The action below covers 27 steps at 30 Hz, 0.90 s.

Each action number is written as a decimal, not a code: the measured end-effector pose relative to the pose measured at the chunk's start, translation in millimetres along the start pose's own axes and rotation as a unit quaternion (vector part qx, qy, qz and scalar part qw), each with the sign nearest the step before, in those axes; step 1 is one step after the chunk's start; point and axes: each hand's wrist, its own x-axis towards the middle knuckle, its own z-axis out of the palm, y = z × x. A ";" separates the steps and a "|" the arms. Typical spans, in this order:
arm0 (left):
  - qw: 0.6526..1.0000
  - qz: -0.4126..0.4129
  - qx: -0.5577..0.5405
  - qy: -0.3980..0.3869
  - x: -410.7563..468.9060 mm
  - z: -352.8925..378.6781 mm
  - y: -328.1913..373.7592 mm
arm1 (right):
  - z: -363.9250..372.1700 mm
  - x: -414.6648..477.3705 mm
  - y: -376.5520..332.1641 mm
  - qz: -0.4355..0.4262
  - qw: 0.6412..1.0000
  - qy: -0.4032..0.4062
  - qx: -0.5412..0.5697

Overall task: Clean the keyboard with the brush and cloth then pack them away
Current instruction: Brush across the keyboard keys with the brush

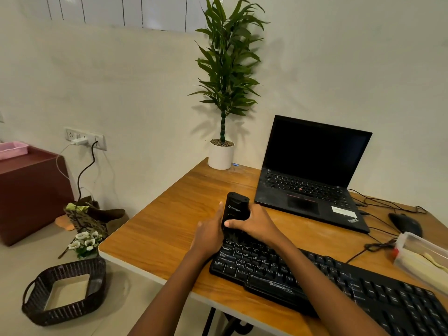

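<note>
Wooden desk [169, 226] by a pale wall: the brushing step is in hand at the keyboard's [315, 282] far-left corner.
The right hand [257, 224] wraps the black brush [236, 209], thumb across its front. The left hand [208, 234] steadies its side with straight fingers. The bristles seem to touch the top row. Next calls for sweeping rightward.

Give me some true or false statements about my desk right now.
1. The left hand and right hand are both on the brush. True.
2. The brush is at the right end of the keyboard. False: it is at the left end.
3. The laptop is closed. False: it is open, with a dark screen.
4. A basket sits on the floor, left of the desk. True.
</note>
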 end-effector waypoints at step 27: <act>0.997 0.001 -0.054 -0.057 3.5 -7.0 -1.9 | -33.5 -3.8 2.9 -0.023 0.994 -0.086 -0.062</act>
